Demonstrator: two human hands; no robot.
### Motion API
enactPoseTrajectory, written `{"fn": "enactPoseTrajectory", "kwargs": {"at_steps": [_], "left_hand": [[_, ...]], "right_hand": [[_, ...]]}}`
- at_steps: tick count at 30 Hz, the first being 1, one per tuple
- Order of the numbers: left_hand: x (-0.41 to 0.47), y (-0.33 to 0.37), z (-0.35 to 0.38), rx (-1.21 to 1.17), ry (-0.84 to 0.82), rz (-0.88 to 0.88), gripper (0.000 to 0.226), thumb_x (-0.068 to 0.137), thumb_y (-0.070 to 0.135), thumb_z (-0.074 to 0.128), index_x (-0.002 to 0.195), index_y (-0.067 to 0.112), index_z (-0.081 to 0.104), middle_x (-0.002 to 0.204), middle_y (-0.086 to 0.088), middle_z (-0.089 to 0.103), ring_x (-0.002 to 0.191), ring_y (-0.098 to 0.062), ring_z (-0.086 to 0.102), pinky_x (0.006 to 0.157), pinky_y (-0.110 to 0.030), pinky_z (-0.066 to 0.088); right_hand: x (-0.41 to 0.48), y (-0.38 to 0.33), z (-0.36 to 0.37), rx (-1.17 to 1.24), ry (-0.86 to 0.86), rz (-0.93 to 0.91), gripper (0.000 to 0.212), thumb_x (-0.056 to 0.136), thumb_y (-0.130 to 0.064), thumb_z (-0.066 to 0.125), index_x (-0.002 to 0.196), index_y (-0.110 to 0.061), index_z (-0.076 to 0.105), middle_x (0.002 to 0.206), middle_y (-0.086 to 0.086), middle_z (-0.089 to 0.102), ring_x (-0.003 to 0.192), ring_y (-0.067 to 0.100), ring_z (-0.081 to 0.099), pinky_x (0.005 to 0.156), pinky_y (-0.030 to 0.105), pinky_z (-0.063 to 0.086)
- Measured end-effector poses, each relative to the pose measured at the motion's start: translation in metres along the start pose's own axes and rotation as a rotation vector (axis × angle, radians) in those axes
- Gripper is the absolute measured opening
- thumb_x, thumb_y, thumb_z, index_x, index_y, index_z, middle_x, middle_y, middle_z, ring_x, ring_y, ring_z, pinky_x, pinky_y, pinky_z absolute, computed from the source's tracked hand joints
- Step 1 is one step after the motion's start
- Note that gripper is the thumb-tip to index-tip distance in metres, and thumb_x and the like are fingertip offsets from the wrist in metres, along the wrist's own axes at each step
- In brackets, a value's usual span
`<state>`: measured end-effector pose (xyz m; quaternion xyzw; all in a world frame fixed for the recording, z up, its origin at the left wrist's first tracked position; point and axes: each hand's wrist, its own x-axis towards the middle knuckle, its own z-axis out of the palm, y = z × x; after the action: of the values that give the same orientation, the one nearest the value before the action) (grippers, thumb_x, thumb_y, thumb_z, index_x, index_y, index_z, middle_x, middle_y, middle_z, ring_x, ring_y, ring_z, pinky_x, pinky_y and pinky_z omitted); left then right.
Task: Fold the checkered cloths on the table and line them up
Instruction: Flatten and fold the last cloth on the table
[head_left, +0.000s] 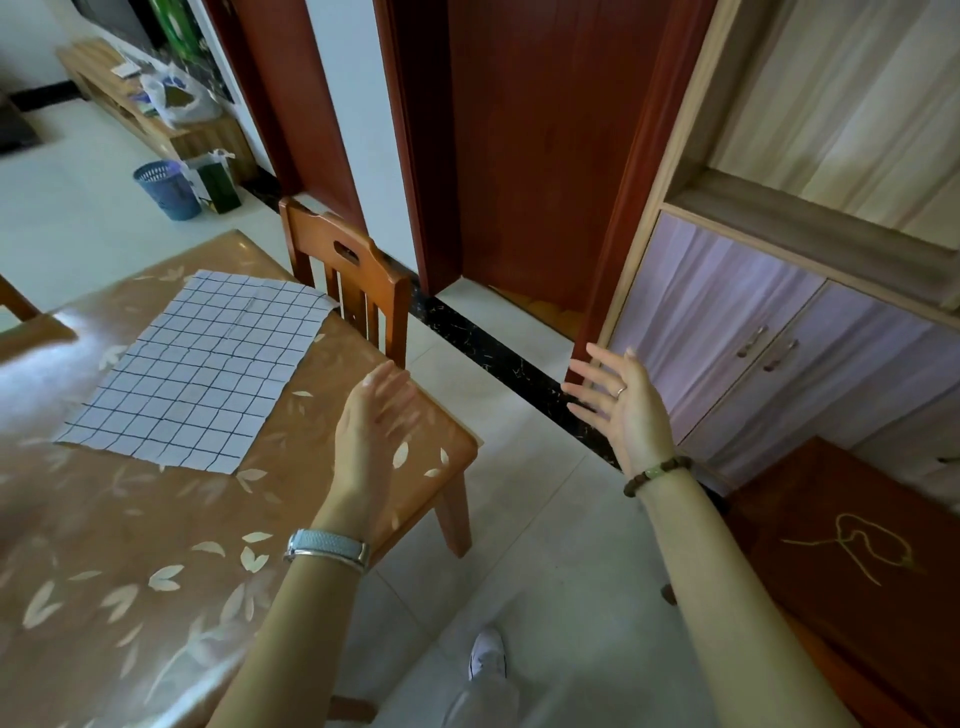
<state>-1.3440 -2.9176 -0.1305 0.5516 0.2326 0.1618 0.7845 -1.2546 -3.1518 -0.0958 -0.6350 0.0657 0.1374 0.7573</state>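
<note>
One white checkered cloth with dark grid lines lies spread flat on the brown leaf-patterned table, towards its far side. My left hand hovers above the table's right corner, fingers straight and slightly blurred, holding nothing. My right hand is raised over the floor to the right of the table, palm facing left, fingers spread and empty. Neither hand touches the cloth.
A wooden chair stands at the table's far right side. A dark red door frame and a cabinet rise behind it. A dark wooden piece sits low at the right. A blue basket stands on the floor far left.
</note>
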Motion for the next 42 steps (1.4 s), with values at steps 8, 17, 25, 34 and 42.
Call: {"fn": "enactPoseTrajectory", "kwargs": {"at_steps": [8, 17, 25, 34, 42], "left_hand": [[0.065, 0.014, -0.001, 0.034, 0.070, 0.027, 0.053, 0.095, 0.050, 0.043, 0.135, 0.017, 0.055, 0.128, -0.001, 0.066, 0.117, -0.019, 0.064, 0.103, -0.042, 0.049], [0.101, 0.018, 0.008, 0.030, 0.136, -0.006, 0.044, 0.102, 0.043, 0.039, 0.135, 0.018, 0.055, 0.131, -0.002, 0.064, 0.118, -0.019, 0.063, 0.106, -0.045, 0.047], [0.129, 0.011, 0.024, -0.007, 0.234, 0.021, 0.046, 0.096, 0.046, 0.043, 0.132, 0.020, 0.057, 0.128, -0.001, 0.066, 0.115, -0.018, 0.065, 0.100, -0.039, 0.050], [0.165, 0.000, 0.076, -0.074, 0.339, 0.048, 0.032, 0.102, 0.039, 0.044, 0.126, 0.023, 0.058, 0.131, -0.003, 0.064, 0.117, -0.020, 0.064, 0.099, -0.038, 0.051], [0.204, 0.004, 0.102, -0.107, 0.384, 0.103, 0.028, 0.105, 0.028, 0.041, 0.124, 0.019, 0.059, 0.126, -0.006, 0.067, 0.114, -0.020, 0.066, 0.102, -0.041, 0.050]], "right_hand": [[0.069, -0.017, 0.038, -0.005, -0.066, 0.022, 0.048, 0.101, -0.050, 0.026, 0.125, -0.023, 0.058, 0.122, 0.004, 0.065, 0.105, 0.021, 0.067, 0.098, 0.043, 0.050], [0.122, -0.025, 0.050, -0.035, -0.102, 0.045, 0.047, 0.101, -0.051, 0.025, 0.122, -0.024, 0.059, 0.121, 0.003, 0.066, 0.105, 0.021, 0.067, 0.097, 0.042, 0.050], [0.173, -0.025, 0.057, -0.058, -0.184, 0.085, 0.052, 0.101, -0.050, 0.027, 0.130, -0.019, 0.057, 0.121, 0.004, 0.067, 0.103, 0.021, 0.068, 0.095, 0.042, 0.051], [0.242, -0.042, 0.043, -0.103, -0.258, 0.105, 0.053, 0.101, -0.050, 0.027, 0.131, -0.017, 0.056, 0.119, 0.003, 0.067, 0.103, 0.022, 0.068, 0.095, 0.042, 0.052], [0.289, -0.058, 0.038, -0.111, -0.281, 0.119, 0.052, 0.100, -0.051, 0.027, 0.127, -0.020, 0.059, 0.118, 0.004, 0.068, 0.102, 0.021, 0.068, 0.089, 0.037, 0.054]]}}
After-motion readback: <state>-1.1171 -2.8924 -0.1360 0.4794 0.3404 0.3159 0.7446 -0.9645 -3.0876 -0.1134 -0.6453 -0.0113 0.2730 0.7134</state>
